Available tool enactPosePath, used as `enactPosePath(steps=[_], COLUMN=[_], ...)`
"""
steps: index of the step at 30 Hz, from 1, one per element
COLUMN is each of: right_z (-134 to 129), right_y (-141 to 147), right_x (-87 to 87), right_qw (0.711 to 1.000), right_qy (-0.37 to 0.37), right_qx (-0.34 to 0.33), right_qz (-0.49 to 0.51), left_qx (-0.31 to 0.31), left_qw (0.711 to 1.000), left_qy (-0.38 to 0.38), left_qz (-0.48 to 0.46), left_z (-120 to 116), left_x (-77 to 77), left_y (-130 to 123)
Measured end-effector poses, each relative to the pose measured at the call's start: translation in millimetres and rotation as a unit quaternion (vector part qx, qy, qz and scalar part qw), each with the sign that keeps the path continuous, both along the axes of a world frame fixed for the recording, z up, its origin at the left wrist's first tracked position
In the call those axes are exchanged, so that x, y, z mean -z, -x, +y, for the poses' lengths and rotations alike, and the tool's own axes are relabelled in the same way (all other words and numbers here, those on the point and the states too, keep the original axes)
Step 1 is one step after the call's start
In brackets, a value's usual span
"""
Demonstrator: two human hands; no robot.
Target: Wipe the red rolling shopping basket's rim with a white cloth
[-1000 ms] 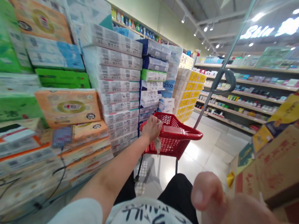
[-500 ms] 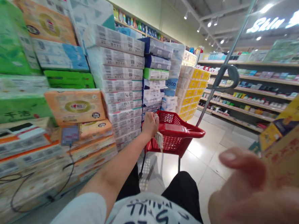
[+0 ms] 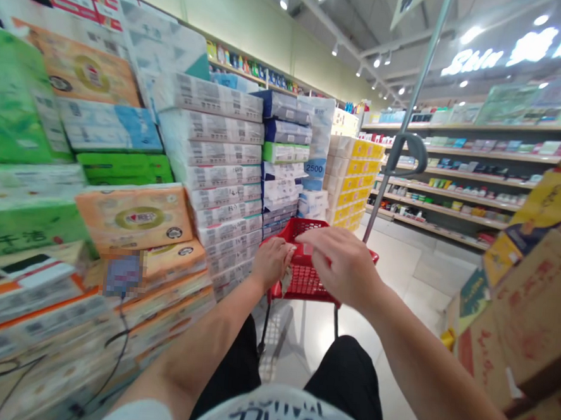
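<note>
A red plastic shopping cart (image 3: 307, 281) stands upright just ahead of me. My left hand (image 3: 273, 260) is closed at the left end of its handle, holding a crumpled pale cloth (image 3: 285, 281) whose end dangles below the fingers. Close to the cloth, my right hand (image 3: 341, 258) is over the cart, its thumb apart from its bent fingers and nothing seen in its grasp. It covers much of the handle; whether it touches the cloth I cannot tell. From the cart's right side rises a grey metal pole (image 3: 418, 95) with a loop-shaped grip (image 3: 412, 153).
Tall stacks of wrapped tissue packs (image 3: 227, 150) line the left side, with a cable (image 3: 123, 343) hanging in front. Cardboard boxes (image 3: 531, 314) are piled at the right. Stocked shelves (image 3: 474, 152) stand beyond the tiled floor (image 3: 398, 306).
My right hand has swung in from the lower right to the cart handle beside my left hand. My left hand keeps the cloth. The view has tilted slightly upward.
</note>
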State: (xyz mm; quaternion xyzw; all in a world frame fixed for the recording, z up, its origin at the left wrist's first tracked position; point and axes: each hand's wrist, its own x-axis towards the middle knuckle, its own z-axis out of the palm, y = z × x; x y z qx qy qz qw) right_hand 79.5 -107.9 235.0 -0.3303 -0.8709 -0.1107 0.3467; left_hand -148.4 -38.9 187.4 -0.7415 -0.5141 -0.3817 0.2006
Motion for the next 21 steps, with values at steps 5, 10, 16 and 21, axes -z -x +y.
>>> enactPosePath(steps=[5, 10, 16, 21], right_z=[93.4, 103.3, 112.3, 116.2], right_y=[17.1, 20.7, 21.0, 18.3], right_x=[-11.1, 56.2, 70.1, 71.3], right_qw=[0.979, 0.964, 0.958, 0.956], right_qy=[0.07, 0.012, -0.1, -0.12], right_qx=[0.192, 0.263, 0.241, 0.236], right_qz=[0.002, 0.038, 0.119, 0.127], left_qx=[-0.112, -0.115, -0.077, -0.069], left_qw=[0.966, 0.962, 0.979, 0.92], left_qy=[0.218, 0.216, 0.135, 0.337], left_qz=[0.08, 0.118, 0.132, 0.187], left_z=[19.9, 13.4, 7.4, 26.6], left_x=[-26.7, -20.3, -10.1, -38.0], left_y=[-8.0, -24.0, -29.9, -30.7])
